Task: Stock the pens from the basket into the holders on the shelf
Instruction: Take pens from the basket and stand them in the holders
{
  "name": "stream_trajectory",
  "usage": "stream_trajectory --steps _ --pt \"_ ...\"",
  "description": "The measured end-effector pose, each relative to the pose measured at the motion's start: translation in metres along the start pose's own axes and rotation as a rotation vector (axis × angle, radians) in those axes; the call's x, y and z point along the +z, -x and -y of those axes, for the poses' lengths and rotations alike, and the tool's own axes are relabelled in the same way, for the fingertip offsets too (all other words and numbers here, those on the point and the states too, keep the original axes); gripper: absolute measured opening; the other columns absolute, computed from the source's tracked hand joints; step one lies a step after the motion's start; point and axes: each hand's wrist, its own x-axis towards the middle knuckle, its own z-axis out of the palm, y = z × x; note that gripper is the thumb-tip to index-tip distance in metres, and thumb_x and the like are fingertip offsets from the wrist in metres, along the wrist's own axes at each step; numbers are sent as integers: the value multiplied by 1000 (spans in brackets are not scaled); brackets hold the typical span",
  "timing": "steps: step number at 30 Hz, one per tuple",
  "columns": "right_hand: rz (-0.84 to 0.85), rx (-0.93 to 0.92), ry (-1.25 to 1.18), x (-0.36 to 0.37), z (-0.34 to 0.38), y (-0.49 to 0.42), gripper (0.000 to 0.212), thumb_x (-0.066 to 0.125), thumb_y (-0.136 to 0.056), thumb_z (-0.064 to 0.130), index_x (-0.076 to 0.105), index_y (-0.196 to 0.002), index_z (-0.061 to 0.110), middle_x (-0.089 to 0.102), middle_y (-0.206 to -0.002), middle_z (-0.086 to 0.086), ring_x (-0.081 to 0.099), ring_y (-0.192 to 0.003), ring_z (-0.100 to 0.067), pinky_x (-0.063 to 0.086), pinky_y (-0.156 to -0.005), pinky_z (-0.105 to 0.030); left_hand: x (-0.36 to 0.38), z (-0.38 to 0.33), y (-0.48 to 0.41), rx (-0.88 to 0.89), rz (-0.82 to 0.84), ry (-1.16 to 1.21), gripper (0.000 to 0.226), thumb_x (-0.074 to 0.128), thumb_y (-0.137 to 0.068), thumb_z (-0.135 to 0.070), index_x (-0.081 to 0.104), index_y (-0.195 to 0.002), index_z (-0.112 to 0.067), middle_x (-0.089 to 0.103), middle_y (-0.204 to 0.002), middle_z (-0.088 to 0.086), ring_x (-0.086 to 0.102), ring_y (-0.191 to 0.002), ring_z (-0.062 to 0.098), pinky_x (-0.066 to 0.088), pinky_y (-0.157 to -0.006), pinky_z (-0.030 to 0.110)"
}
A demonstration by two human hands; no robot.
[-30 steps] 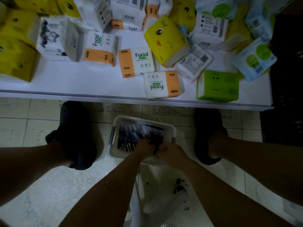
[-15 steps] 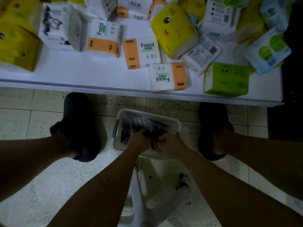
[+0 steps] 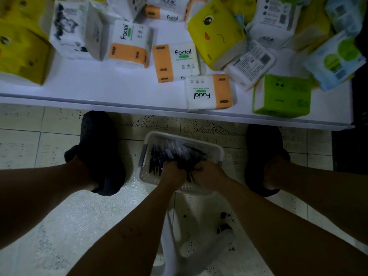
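Observation:
A white perforated basket (image 3: 216,153) sits on the tiled floor between my feet, filled with several dark pens (image 3: 175,153). My left hand (image 3: 172,173) and my right hand (image 3: 208,173) are both down inside it, side by side, fingers curled round a bunch of pens at the basket's near end. The pens between the hands are blurred. No pen holder is in view.
A white shelf (image 3: 99,90) runs across the top, its front edge just beyond the basket, loaded with tissue packs such as a "Facial" pack (image 3: 209,92) and a green pack (image 3: 282,96). My black shoes (image 3: 101,148) flank the basket. A white stool leg (image 3: 169,246) lies below my arms.
Both hands have stayed in the basket and closed round the pens, shifting slightly forward. The view has tilted down a little, so the shelf sits lower in the frame.

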Motion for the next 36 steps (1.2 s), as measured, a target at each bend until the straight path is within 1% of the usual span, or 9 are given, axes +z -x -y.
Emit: stream_trajectory --steps 3,5,9,12,17,21,26,32,36 --pt "-24 -69 45 5 0 -7 27 51 -95 18 64 -113 1 65 -111 -15 60 -104 -30 47 -82 -29 -5 -2 11 -1 -169 97 24 57 -88 -3 64 -64 -3 60 -62 7 53 -54 14 47 -59 30" --pt "-15 -105 98 8 2 -11 26 51 -95 17 65 -109 0 65 -106 -17 61 -98 -30 48 -78 -30 -12 -4 21 -25 -260 201 23 62 -89 -13 68 -67 -14 61 -58 -4 55 -49 5 46 -54 21" --pt "15 -156 258 18 10 -17 23 48 -95 16 65 -107 5 61 -113 -16 55 -105 -31 43 -85 -29 -28 -2 35 -87 -267 306 16 70 -86 -17 64 -73 -24 65 -69 -9 63 -64 3 47 -60 15" --pt "78 -126 423 26 14 -19 31 46 -97 17 58 -124 9 35 -145 -18 37 -128 -36 40 -105 -42 -36 -5 42 -141 -222 382 11 69 -84 -6 63 -87 -15 67 -81 1 68 -79 19 58 -76 38" --pt "120 -90 463 28 20 -21 42 45 -100 21 45 -141 9 7 -158 -16 16 -143 -36 26 -116 -45 -46 -22 53 -80 -187 487 53 61 -84 7 46 -131 -13 64 -114 12 66 -99 33 55 -84 52" --pt "140 -44 515 36 17 -19 48 42 -98 17 38 -145 7 0 -158 -18 7 -145 -37 20 -118 -47 -56 -30 54 -62 -110 520 66 53 -88 7 31 -145 -21 59 -126 17 60 -109 43 49 -91 60" --pt "114 -9 449 43 12 -21 39 47 -95 16 51 -131 2 10 -155 -21 19 -139 -38 28 -115 -44 -65 -32 50 -112 -7 512 65 56 -92 -1 34 -145 -29 63 -114 15 68 -78 29 56 -60 35" --pt "-188 -37 135 30 0 -19 25 54 -96 16 66 -109 -1 62 -111 -18 61 -102 -30 49 -93 -38 -76 -22 50 -86 -42 571 65 54 -88 8 41 -140 -29 65 -100 2 70 -84 27 59 -73 46" --pt "-256 -34 1 10 0 -4 17 64 -91 16 72 -84 3 70 -86 -14 61 -76 -21 46 -70 -27 -83 -28 52 -32 -123 542 37 55 -92 -1 53 -120 -26 67 -97 10 70 -82 28 59 -73 49"
